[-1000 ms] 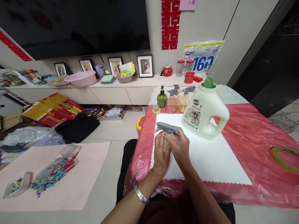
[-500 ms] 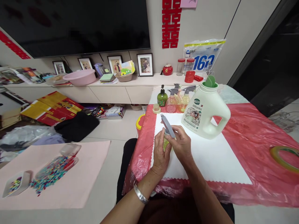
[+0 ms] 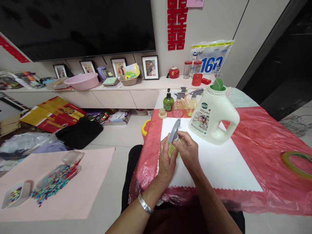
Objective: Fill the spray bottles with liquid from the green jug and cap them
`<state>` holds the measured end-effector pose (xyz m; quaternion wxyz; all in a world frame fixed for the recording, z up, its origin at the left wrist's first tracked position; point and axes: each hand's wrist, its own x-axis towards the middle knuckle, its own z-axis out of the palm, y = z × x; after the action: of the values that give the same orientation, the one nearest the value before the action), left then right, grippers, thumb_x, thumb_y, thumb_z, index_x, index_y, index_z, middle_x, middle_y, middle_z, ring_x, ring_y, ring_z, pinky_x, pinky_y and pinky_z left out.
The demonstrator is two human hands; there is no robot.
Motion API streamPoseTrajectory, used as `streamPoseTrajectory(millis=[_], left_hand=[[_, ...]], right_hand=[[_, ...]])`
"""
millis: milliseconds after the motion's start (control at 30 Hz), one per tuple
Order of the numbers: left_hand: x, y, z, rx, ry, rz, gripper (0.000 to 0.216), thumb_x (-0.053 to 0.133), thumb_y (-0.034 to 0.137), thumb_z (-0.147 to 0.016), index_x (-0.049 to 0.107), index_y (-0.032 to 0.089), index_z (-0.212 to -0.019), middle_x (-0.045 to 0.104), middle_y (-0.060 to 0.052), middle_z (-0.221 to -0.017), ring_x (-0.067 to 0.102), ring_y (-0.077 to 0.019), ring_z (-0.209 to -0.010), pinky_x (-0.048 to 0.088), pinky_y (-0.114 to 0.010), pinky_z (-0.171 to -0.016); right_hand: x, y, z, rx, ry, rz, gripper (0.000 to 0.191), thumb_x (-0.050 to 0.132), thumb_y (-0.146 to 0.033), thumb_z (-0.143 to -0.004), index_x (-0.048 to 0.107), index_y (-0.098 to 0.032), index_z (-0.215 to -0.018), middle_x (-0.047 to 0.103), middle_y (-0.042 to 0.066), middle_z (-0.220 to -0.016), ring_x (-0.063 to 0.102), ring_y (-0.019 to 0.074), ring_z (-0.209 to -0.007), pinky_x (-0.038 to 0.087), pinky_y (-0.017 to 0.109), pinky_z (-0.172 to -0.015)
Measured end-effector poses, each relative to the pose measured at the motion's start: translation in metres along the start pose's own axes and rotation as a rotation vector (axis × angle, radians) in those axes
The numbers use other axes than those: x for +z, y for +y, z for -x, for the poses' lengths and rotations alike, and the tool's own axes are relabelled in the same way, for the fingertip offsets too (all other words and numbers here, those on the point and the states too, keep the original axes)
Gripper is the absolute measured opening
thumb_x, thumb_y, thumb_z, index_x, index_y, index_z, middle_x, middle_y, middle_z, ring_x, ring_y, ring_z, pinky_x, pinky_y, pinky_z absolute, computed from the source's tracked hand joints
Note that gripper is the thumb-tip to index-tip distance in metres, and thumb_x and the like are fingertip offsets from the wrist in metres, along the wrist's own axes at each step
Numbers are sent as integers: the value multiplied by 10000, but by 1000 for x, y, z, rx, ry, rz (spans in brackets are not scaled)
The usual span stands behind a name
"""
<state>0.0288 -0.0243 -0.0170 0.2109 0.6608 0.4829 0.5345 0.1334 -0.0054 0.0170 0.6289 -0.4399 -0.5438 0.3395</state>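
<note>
Between my hands is a small yellow spray bottle [image 3: 172, 150] with a grey trigger head [image 3: 174, 131] on top. My left hand [image 3: 167, 164] wraps round the bottle's body from the left. At the neck, my right hand [image 3: 188, 150] grips the trigger head with thumb and fingers. Much of the bottle is hidden by the fingers. A large pale green detergent jug [image 3: 214, 117] stands just beyond my right hand, with a green scoop-like piece [image 3: 218, 84] in its mouth. Beneath is a white sheet [image 3: 214, 172] with scalloped edges.
Behind the sheet stand a green pump bottle [image 3: 168, 102], a pink spray bottle [image 3: 178, 109], a yellow one [image 3: 191, 109] and a pale cap [image 3: 162, 113]. Tape [image 3: 296, 164] lies right on the red table cover [image 3: 258, 139]. Coloured pieces [image 3: 52, 183] lie on a pink surface at left.
The grey trigger head has turned: its nozzle end swung from pointing up-left to pointing up-right. Both hands stay on the spray bottle. The view has shifted slightly.
</note>
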Motion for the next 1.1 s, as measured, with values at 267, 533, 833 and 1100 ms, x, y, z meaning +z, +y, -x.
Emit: streamPoseTrajectory(millis=[267, 533, 833, 1100], left_hand=[[0, 0, 0, -10, 13, 30, 429, 484, 460, -1021, 514, 220, -1375, 610, -142, -1331, 583, -260, -1281, 475, -466, -1106], [1, -11, 5, 23, 54, 5, 509, 458, 495, -1021, 465, 211, -1443, 590, -163, -1397, 569, -268, -1325, 487, -467, -1105], [2, -11, 3, -8, 40, 27, 485, 504, 483, -1007, 501, 199, -1401, 604, -163, -1367, 565, -264, -1321, 477, -462, -1120], [0, -13, 3, 1, 26, 15, 523, 484, 478, -1016, 455, 204, -1461, 568, -168, -1435, 531, -264, -1377, 456, -461, -1148]], right_hand=[[1, -7, 3, 54, -39, -2, 342, 586, -475, -903, 693, -226, -1112, 671, 63, -1119, 611, 223, -1080, 478, 379, -1017], [17, 6, 10, 172, 128, -47, 367, 732, -422, -793, 645, -192, -1066, 701, 64, -1091, 633, 231, -1052, 483, 404, -992], [8, 4, 8, 169, 35, -111, 414, 636, -532, -864, 699, -194, -1095, 689, 85, -1177, 610, 254, -1147, 450, 431, -1059], [14, 10, 10, 215, 118, -177, 444, 757, -473, -776, 700, -183, -1108, 707, 86, -1166, 628, 259, -1137, 461, 431, -1054]])
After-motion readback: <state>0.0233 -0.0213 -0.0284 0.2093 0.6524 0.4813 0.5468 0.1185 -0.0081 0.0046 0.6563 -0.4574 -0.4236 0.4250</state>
